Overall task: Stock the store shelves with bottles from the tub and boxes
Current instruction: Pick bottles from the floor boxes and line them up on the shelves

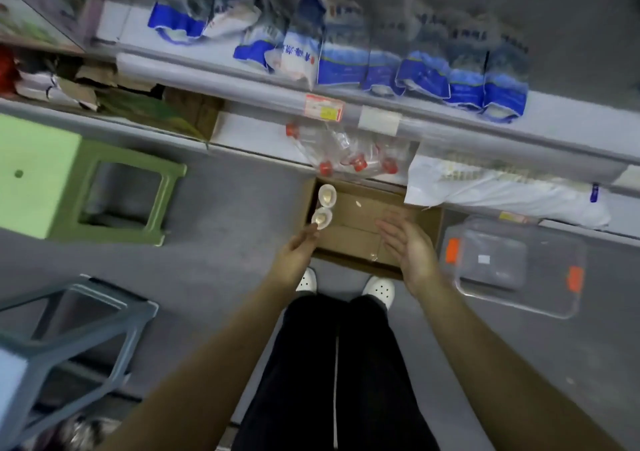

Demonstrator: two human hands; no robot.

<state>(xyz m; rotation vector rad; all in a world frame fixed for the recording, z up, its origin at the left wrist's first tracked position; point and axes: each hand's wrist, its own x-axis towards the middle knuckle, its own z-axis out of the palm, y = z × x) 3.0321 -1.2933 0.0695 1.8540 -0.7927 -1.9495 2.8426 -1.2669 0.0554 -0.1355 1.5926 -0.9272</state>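
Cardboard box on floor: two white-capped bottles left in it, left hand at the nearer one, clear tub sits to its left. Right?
Not quite. In the head view the clear tub sits to the right of the cardboard box, not left. Two white-capped bottles remain, left hand at the nearer one.

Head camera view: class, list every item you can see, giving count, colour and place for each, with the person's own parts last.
Cardboard box: one, brown, floor below shelves.
Pale-capped bottles: two, box's left edge.
Red-capped bottles: about five, clear, bottom shelf.
Blue-and-white bags: several, upper shelf.
Clear tub: one, orange latches, floor right.
Green stool: one, floor left.
Grey stool: one, lower left.
White shoes: two.
Left hand: touching nearer bottle.
Right hand: open, over box.
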